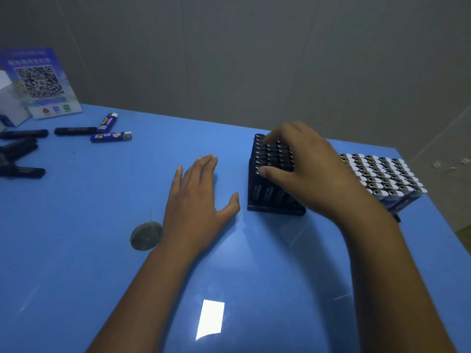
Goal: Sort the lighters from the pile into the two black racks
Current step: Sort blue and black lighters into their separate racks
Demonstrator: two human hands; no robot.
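Note:
A black rack (274,209) packed with dark lighters (270,159) stands mid-table. My right hand (305,169) lies over its top, fingertips on the lighter heads and thumb against the front row; whether it pinches one I cannot tell. To the right of it, partly hidden by my right arm, a second rack holds several blue lighters with white caps (382,174). My left hand (198,197) rests flat on the blue table, fingers straight, just left of the black rack. Loose lighters remain at the far left: two blue ones (110,136) and several black ones (74,131).
A QR-code sign (40,82) and a white box (10,105) stand at the table's back left corner. A round metal disc (145,236) lies beside my left wrist. The table's (102,250) right edge runs close behind the blue-lighter rack.

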